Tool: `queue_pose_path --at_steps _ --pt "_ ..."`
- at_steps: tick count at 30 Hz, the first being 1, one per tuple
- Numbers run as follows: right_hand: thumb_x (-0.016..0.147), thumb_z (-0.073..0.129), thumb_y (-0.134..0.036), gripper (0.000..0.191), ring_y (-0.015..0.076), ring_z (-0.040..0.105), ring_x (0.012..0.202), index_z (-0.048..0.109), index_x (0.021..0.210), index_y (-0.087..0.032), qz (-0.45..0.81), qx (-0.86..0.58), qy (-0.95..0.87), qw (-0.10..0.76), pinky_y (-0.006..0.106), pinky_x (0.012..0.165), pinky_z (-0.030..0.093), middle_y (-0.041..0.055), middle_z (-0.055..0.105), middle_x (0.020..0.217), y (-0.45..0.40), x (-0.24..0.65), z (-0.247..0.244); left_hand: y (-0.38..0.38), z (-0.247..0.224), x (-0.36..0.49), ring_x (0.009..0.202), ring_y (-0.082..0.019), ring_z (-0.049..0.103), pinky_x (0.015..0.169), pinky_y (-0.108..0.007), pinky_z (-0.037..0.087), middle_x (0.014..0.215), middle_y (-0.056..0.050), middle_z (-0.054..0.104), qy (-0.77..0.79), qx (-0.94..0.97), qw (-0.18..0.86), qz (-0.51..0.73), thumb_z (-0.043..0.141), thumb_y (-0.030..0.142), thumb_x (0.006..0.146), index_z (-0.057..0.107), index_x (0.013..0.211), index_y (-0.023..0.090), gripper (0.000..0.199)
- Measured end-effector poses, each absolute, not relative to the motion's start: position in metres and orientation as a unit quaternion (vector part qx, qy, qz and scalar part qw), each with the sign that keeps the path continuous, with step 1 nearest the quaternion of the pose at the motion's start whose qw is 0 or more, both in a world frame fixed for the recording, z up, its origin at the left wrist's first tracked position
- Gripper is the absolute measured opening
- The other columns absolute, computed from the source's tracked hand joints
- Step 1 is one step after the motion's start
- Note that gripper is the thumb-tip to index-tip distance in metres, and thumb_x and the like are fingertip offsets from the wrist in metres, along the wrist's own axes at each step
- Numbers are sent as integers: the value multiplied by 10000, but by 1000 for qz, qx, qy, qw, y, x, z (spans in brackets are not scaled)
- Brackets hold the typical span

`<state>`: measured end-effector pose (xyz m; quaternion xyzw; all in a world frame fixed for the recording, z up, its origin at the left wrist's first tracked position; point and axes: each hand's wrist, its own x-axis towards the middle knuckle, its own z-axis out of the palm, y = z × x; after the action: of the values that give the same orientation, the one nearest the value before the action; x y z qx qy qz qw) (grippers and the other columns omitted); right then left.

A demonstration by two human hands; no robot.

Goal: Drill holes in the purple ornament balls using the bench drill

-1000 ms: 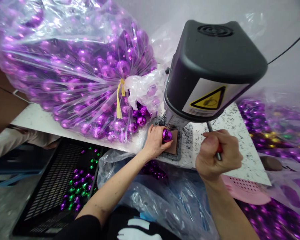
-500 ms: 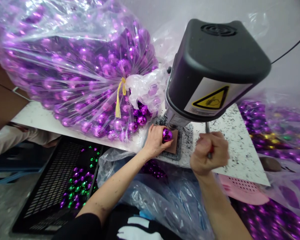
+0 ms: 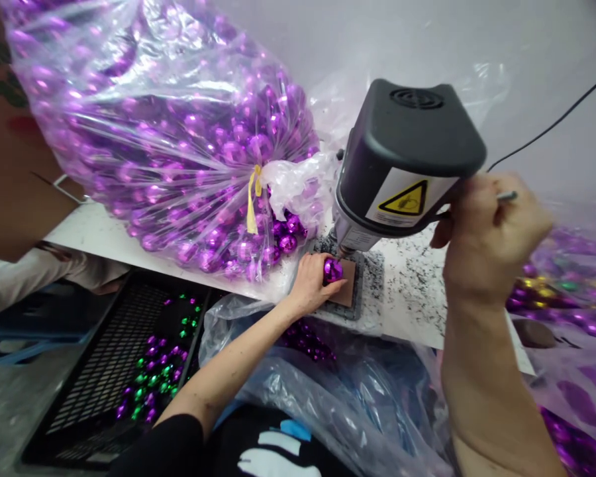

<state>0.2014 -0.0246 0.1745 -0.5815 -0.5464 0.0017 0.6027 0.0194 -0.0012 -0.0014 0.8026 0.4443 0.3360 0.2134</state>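
Note:
My left hand (image 3: 312, 281) grips a shiny purple faceted ball (image 3: 333, 269) and steadies it on a brown pad (image 3: 346, 288) on the base of a drill press (image 3: 407, 156). The tool end comes down right beside the ball; whether it touches cannot be made out. My right hand (image 3: 494, 228) is wrapped round the drill press lever (image 3: 506, 196), raised to the right of the dark motor housing. That hand is slightly blurred, and most of the lever is hidden by it.
A big tied plastic bag (image 3: 179, 146) of purple balls fills the table's left side. Dark shavings litter the white table (image 3: 407, 291). Below sit a black crate (image 3: 79, 397) with small purple and green beads and a clear plastic bag (image 3: 367, 397). At left, another person's sleeve (image 3: 24, 278) shows.
My right hand has swung up and to the right with the lever. The motor housing now looks lower and smaller as the view shifted. My left hand still holds the ball in place.

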Motion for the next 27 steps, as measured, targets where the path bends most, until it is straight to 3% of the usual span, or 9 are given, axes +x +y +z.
queue_pose_path --at_steps 4,9,11,13,15,18,21,24,27 --pt "920 532 -617 512 50 433 435 516 715 -149 39 -560 -535 631 212 438 286 -59 410 511 -5 204 181 -35 11 -10 1090 -274 606 955 -436 503 1169 -94 630 427 810 248 318 769 394 866 496 1279 213 527" --pt "908 547 -624 510 57 426 415 502 709 -156 31 -543 -530 651 227 401 270 -63 388 500 -4 201 176 -60 26 -46 1217 -309 582 1007 -461 507 1310 -130 582 393 851 265 228 826 575 766 468 1397 226 805" --pt "911 552 -606 498 53 425 422 500 706 -155 24 -546 -525 653 221 409 265 -59 386 502 -3 202 176 -43 31 -52 1221 -286 582 1023 -443 495 1321 -131 587 400 851 235 246 728 561 871 497 1383 220 657" --pt "911 552 -606 498 47 419 432 499 707 -154 21 -551 -523 649 211 419 269 -54 401 508 -2 202 176 -14 35 -53 1175 -282 590 1016 -459 475 1248 -129 634 447 840 161 263 586 442 991 582 1275 207 369" --pt "910 551 -608 497 45 411 434 491 711 -157 29 -555 -524 645 205 421 276 -52 409 510 0 203 177 19 36 -50 1105 -324 596 991 -519 445 1107 -153 678 516 818 70 245 525 354 1010 657 1108 179 240" --pt "900 558 -620 498 64 399 408 468 707 -170 51 -560 -521 642 219 395 260 -52 391 491 4 205 178 57 32 -42 1045 -374 599 973 -560 406 952 -187 694 567 802 4 187 582 350 961 682 955 138 235" --pt "894 553 -640 517 60 380 427 443 700 -174 52 -571 -513 638 213 412 248 -44 389 496 8 206 178 71 28 -36 1020 -388 608 971 -553 396 920 -197 690 583 799 -8 148 642 394 915 681 973 103 299" --pt "896 545 -647 532 35 363 517 423 704 -166 40 -573 -509 641 185 481 259 -39 383 559 11 208 177 68 34 -40 1061 -390 610 967 -539 425 1038 -211 670 580 802 21 139 670 338 879 665 1067 89 312" --pt "902 536 -646 536 31 354 583 409 708 -163 37 -565 -516 643 179 528 266 -32 367 610 11 209 176 53 47 -54 1097 -333 620 959 -480 479 1209 -172 615 551 801 116 202 713 254 814 620 1207 142 419"
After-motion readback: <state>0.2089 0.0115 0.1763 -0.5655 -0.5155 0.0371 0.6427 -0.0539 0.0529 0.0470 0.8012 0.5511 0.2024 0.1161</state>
